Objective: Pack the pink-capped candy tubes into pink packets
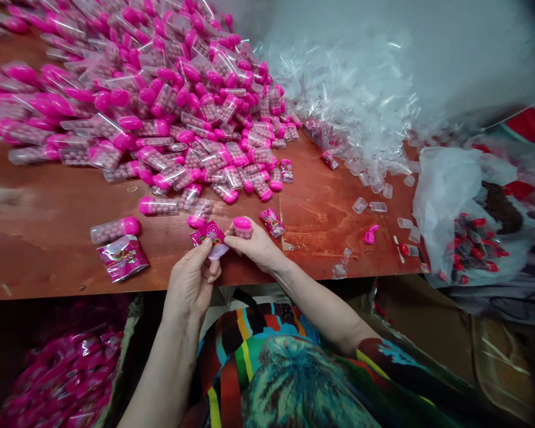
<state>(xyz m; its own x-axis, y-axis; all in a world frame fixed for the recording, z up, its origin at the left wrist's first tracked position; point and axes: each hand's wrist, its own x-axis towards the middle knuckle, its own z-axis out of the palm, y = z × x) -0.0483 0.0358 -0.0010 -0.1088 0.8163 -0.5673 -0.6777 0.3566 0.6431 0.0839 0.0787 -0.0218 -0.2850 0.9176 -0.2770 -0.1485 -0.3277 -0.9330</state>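
Observation:
My left hand [195,270] is closed on a pink printed packet [209,235] at the table's front edge. Close beside it, my right hand [257,246] grips a small clear tube with a pink cap [242,227], and its fingertips are near the packet's right side. Just behind the packet lies another pink-capped tube [200,212] filled with small pale pink balls. To the left, a capped tube [115,230] rests behind a larger pink packet [123,258]. A small pink packet [272,222] lies right of my right hand.
A large pile of pink-capped tubes [160,95] covers the back left of the table [49,208]. Clear empty tubes [352,89] are heaped at the back right. A white plastic bag [446,184] holds red-capped pieces at the right. Below the table, a container holds many pink packets [71,368].

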